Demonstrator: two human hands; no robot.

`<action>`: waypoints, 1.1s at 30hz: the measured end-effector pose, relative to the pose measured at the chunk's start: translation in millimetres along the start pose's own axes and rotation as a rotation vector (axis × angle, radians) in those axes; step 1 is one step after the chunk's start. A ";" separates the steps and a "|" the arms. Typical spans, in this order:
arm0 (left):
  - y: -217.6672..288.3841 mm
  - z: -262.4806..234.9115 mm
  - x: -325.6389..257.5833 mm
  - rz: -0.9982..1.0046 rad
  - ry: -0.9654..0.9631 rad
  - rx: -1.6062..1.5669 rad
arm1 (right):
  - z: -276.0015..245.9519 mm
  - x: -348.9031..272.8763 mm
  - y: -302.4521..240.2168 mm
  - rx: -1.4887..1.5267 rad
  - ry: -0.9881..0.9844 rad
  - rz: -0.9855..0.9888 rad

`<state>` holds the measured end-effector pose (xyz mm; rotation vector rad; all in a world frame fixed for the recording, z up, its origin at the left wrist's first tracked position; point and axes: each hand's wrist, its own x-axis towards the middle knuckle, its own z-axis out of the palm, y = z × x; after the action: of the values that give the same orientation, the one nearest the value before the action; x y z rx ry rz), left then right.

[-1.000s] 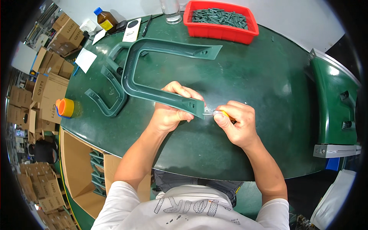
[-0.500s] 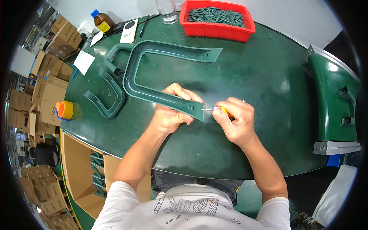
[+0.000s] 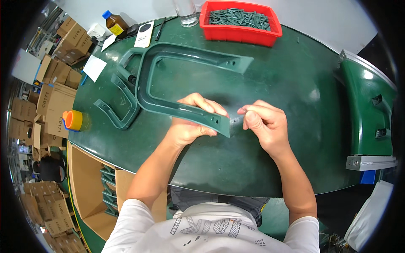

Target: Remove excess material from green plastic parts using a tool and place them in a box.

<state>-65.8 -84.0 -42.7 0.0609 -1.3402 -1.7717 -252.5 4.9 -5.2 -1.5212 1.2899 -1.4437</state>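
Your left hand (image 3: 192,122) clamps the near arm of a green U-shaped frame (image 3: 168,80) against the round green desk (image 3: 295,92), fingers over the top, thumb beneath, just beside its end holes. Your right hand (image 3: 263,124) hovers at that arm's tip, fingers pinched together; whether anything small sits in that grip, you cannot tell. A second, smaller frame (image 3: 116,105) lies just beside the first, toward the desk's left edge. The red bin (image 3: 240,33) of dark green pegs stands full at the far side, well apart from both hands. Judging by this, the work at the near end looks under way, and the far arm's holes appear unattended. An orange tape roll (image 3: 74,120) sits near the left rim.
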 end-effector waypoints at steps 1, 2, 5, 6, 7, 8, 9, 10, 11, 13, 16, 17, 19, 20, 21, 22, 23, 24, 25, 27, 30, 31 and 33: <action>0.8 -2.7 0.1 0.009 0.021 0.019 | 0.1 -1.4 -2.8 0.026 -0.044 0.048; 2.0 -3.4 1.0 0.020 0.028 0.033 | 3.4 -3.8 0.1 0.073 -0.060 0.072; 1.8 -2.9 0.3 -0.002 0.028 0.000 | 0.5 -5.3 -6.4 0.015 -0.183 0.170; 1.3 -2.3 0.4 0.000 0.025 -0.006 | 3.2 -5.7 -3.8 0.007 -0.155 0.109; 0.7 -1.8 0.6 0.002 0.021 -0.012 | 3.0 -5.8 -1.5 -0.010 -0.156 0.101; 0.2 -1.4 0.7 0.004 0.016 -0.018 | 2.5 -5.6 0.4 -0.027 -0.157 0.093; 0.0 -1.4 0.3 0.005 0.019 -0.018 | 2.4 -5.3 1.8 -0.044 -0.159 0.086; 0.0 -1.4 -0.3 0.005 0.022 -0.018 | 2.5 -5.4 2.5 -0.038 -0.162 0.075; 0.0 -1.5 -0.8 0.006 0.025 -0.017 | 2.7 -5.6 3.0 -0.033 -0.166 0.065; 0.2 -3.2 -0.8 0.003 0.012 -0.008 | 2.7 -5.5 3.2 -0.025 -0.185 0.052; -0.3 -4.4 -0.3 0.006 0.028 -0.014 | 2.5 -6.7 3.2 -0.014 -0.221 0.039; -0.5 -4.4 -0.3 0.008 0.039 -0.019 | 3.8 -7.0 2.8 -0.006 -0.230 0.028; 1.1 -2.9 -0.2 0.010 0.041 -0.027 | 4.9 -7.1 2.1 0.002 -0.241 0.011; 1.8 -2.3 -0.4 0.011 0.042 -0.031 | 5.0 -7.0 1.6 0.001 -0.243 0.004; 1.3 -2.2 -0.4 0.008 0.045 -0.033 | 4.8 -7.2 1.5 -0.002 -0.244 -0.001; 0.8 -2.3 -0.4 0.006 0.049 -0.035 | 5.0 -7.3 1.6 -0.011 -0.238 -0.016; 0.4 -2.3 -0.5 0.004 0.053 -0.036 | 5.3 -7.4 1.8 -0.019 -0.232 -0.030; 0.8 -1.9 -0.4 -0.004 0.058 -0.041 | 5.5 -7.3 1.6 -0.027 -0.226 -0.046; 1.4 -1.4 -0.5 -0.012 0.062 -0.045 | 5.2 -7.2 1.5 -0.037 -0.229 -0.054; 2.5 0.4 -1.1 -0.025 0.079 -0.053 | 4.7 -6.7 1.4 -0.057 -0.235 -0.069; 2.8 3.4 -1.7 -0.039 0.129 -0.039 | 4.7 -6.6 4.1 -0.074 -0.236 -0.081; 2.5 3.8 -1.7 -0.043 0.154 -0.018 | 7.1 -7.9 4.2 -0.097 -0.285 -0.129; 1.8 -0.7 0.9 -0.035 0.243 0.016 | 16.1 -13.6 3.4 -0.145 -0.379 -0.224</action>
<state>-64.9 -85.2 -41.1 0.3009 -1.1833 -1.7217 -236.2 14.3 -15.4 -1.9761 1.0370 -1.1331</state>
